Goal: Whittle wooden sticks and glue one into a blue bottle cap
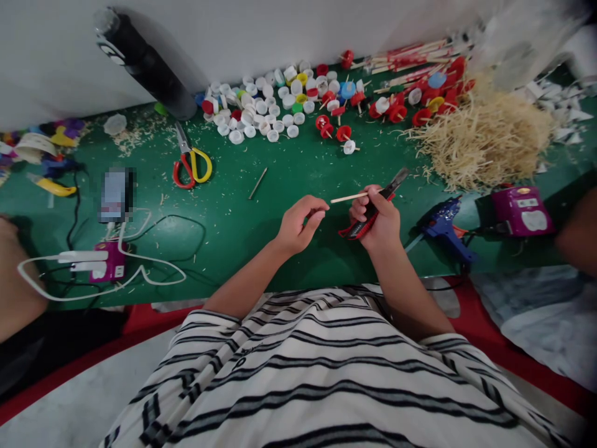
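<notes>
My right hand (380, 218) is closed around a utility knife (368, 224) with a red and black handle, its blade pointing up and away to the right. The same hand pinches a thin wooden stick (347, 198), which juts out to the left. Close to the stick's free end is my left hand (301, 225), thumb and fingertips drawn together in a pinch, apart from the stick. Whether anything small lies between those fingertips is hidden. A thin dark metal rod (258, 183) rests on the green table (237, 230) ahead of my left hand.
Scissors (192, 162), a phone (114, 196) and cables lie left. Behind are many bottle caps (261, 106), some on sticks, and a black bottle (144, 65). To the right are wood shavings (489, 137), a blue glue gun (445, 227) and a purple power socket (522, 211). People sit on both sides.
</notes>
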### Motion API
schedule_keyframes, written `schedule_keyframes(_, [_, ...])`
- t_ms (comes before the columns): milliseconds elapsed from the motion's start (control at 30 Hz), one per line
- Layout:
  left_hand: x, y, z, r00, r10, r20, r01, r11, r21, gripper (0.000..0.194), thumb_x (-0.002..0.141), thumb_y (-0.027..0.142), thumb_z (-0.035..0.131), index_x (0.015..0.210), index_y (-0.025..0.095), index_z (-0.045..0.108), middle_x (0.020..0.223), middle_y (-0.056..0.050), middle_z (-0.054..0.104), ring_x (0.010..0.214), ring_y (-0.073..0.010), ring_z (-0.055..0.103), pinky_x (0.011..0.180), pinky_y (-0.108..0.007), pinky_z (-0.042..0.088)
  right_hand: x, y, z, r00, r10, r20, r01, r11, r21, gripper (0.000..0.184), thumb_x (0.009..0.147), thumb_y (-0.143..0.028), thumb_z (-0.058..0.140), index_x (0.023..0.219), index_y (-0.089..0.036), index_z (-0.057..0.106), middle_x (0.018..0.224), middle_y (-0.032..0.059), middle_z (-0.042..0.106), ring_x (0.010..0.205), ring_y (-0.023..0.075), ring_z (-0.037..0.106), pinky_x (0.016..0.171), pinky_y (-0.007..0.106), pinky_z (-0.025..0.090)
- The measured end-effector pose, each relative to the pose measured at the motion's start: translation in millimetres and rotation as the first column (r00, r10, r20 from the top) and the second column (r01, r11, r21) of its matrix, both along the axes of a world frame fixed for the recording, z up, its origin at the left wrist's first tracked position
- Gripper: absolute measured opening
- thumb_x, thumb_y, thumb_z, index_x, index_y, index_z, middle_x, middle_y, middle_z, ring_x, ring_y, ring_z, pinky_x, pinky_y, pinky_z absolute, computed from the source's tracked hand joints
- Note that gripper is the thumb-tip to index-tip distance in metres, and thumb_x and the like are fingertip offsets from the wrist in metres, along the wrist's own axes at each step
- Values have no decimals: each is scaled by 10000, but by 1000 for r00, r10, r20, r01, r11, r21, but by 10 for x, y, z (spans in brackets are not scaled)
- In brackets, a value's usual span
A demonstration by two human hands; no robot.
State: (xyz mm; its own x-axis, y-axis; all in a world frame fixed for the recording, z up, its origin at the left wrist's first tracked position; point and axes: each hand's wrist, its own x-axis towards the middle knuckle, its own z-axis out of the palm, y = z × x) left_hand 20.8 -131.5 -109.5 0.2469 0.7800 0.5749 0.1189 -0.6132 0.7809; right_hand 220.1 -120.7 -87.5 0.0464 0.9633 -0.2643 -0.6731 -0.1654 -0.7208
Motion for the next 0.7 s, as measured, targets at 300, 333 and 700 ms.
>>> schedule_keyframes(300, [9,57,83,959,-134,249,175,972,-154,142,1026,263,738,922,212,821,758,6,726,626,-54,627,595,-180,495,-23,-24,-2,989,110,104,-107,994,-30,460,710,-449,954,834,-240,563,659,-80,517,528,66,485,429,182,344])
schedule_keyframes(333, [3,71,106,947,-165,274,219,959,-180,142,1011,255,758,897,212,830,742,4,729,614,-55,627,579,-179,491,-22,-25,3,986,130,103,-127,991,-36,464,697,-453,959,829,-237,570,654,-77,522,523,66,478,422,183,335])
schedule_keyframes(700, [-25,101,115,797,-384,467,548,785,-289,426,738,266,1016,1096,234,788,851,16,719,669,-78,684,619,-188,575,-79,-74,37,947,319,45,-312,943,-119,490,644,-485,988,780,-212,605,581,-64,543,439,42,403,357,158,263])
